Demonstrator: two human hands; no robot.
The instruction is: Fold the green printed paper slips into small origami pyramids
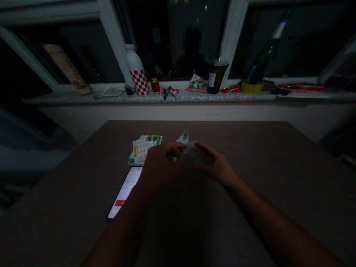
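Observation:
Above the middle of the table, my left hand is closed in a pinch on a small printed card, whose greenish corner sticks up past the fingers. The rest of that card is hidden behind the hand. To its right, my right hand hovers with thumb and fingers apart and nothing solid between them; its fingertips are blurred and point at the card. A loose pile of similar printed cards lies left of my left hand. Partly under my left forearm's outline, a lit phone shows a timer.
The brown table reaches to the wall below a stone windowsill. On the sill stand a red-checked white bottle, a red jar, a dark cup, a green bottle and a tall tube.

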